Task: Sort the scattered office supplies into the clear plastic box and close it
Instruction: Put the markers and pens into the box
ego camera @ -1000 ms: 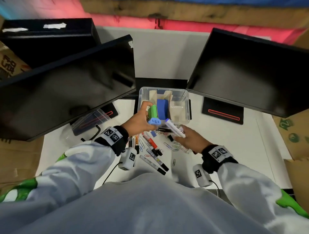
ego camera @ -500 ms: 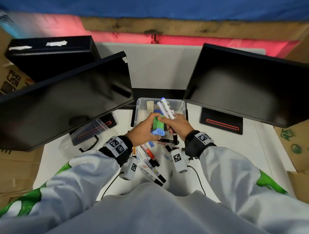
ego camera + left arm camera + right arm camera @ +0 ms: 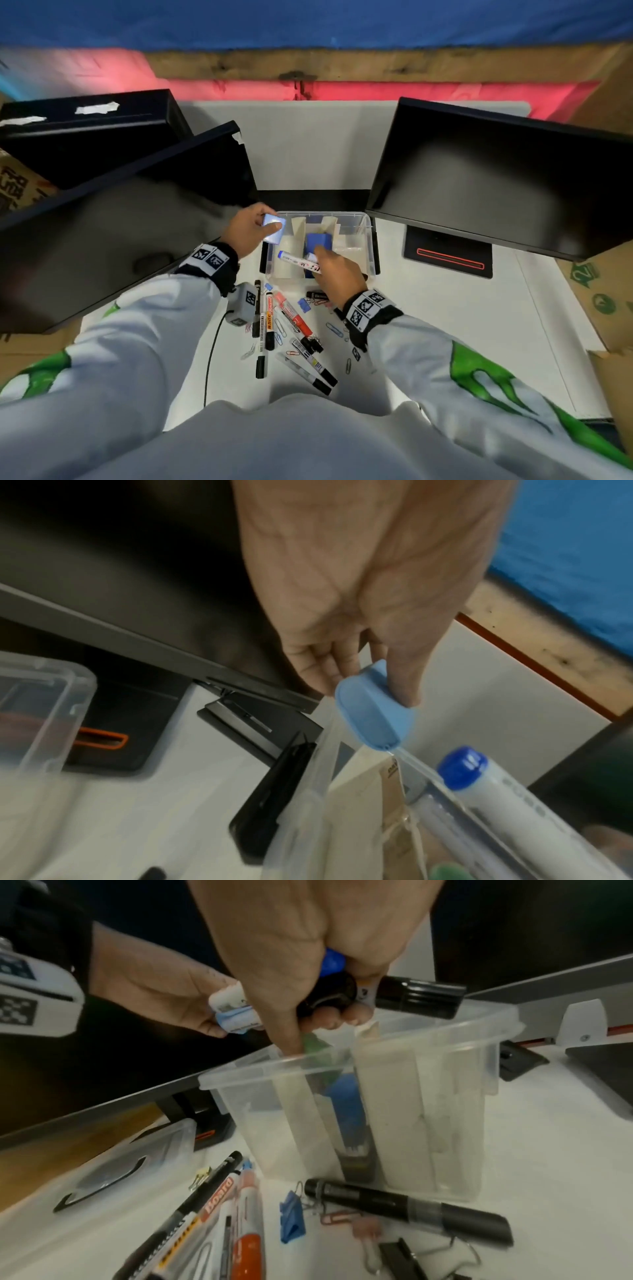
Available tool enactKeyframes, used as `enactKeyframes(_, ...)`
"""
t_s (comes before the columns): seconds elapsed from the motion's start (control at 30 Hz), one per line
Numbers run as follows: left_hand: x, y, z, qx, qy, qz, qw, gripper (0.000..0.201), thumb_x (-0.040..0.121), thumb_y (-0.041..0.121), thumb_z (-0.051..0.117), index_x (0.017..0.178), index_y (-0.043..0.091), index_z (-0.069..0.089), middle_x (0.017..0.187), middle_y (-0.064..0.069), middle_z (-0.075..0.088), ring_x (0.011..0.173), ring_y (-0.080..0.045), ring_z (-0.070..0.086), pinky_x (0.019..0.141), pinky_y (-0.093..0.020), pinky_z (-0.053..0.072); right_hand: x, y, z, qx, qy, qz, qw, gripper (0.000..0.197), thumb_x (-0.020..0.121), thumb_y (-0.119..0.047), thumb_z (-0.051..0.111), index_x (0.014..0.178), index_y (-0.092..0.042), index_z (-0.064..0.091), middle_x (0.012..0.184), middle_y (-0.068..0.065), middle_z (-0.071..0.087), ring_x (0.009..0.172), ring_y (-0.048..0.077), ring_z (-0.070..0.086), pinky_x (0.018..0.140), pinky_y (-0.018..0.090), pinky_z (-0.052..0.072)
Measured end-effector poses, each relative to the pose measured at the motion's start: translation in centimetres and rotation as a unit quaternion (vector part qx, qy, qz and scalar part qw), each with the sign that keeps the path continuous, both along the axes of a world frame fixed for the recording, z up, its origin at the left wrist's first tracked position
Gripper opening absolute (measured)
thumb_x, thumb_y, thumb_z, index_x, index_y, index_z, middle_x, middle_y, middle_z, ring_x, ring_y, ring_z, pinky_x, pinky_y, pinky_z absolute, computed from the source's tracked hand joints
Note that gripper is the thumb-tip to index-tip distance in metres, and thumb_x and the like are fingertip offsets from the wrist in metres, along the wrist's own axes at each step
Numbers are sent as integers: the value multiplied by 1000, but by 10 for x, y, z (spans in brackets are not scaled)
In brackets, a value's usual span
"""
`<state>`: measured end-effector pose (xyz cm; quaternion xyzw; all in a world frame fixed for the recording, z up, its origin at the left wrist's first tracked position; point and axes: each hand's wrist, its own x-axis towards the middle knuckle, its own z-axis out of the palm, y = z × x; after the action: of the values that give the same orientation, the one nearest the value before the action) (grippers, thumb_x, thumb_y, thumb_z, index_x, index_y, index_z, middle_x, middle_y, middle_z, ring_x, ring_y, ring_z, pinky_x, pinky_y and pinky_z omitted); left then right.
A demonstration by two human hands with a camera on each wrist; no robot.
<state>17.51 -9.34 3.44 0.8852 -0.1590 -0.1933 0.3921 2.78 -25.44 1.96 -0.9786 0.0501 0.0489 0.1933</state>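
Above the box's (image 3: 366,236) left rim, left hand (image 3: 248,228) pinches a light-blue item (image 3: 273,229). Right hand (image 3: 337,270) grips markers (image 3: 298,262) over the box's near edge. Loose markers (image 3: 291,313) and clips (image 3: 303,304) lie on the desk (image 3: 445,325) before it.

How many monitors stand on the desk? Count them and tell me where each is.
2. The left monitor stands left of the clear plastic box; the right monitor stands right of it. None appears hidden.

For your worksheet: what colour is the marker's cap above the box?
Blue cap, clearest in the left wrist view.
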Motion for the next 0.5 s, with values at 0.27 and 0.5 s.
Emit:
enactKeyframes(0.27, -8, -59, -2, 5, -25, -106, 994, 25, 81, 5, 71, 102, 16, 62, 93, 1, 69, 82, -11, 66, 72, -24, 53, -10, -31, 2, 113, 34, -66, 991, 31, 87, -40, 66, 107, -20, 53, 94, 4, 66, 77, 20, 59, 66, 31, 49)
enactKeyframes(0.5, -29, -73, -21, 151, -125, -204, 959, 40, 77, 20, 74, 113, 22, 56, 119, -5, 53, 110, -24, 50, 93, -38, 43, -36, -68, 5, 139, 3, -144, 980, 23, 90, -35, 63, 100, -15, 55, 80, -2, 58, 69, 20, 57, 52, 21, 37)
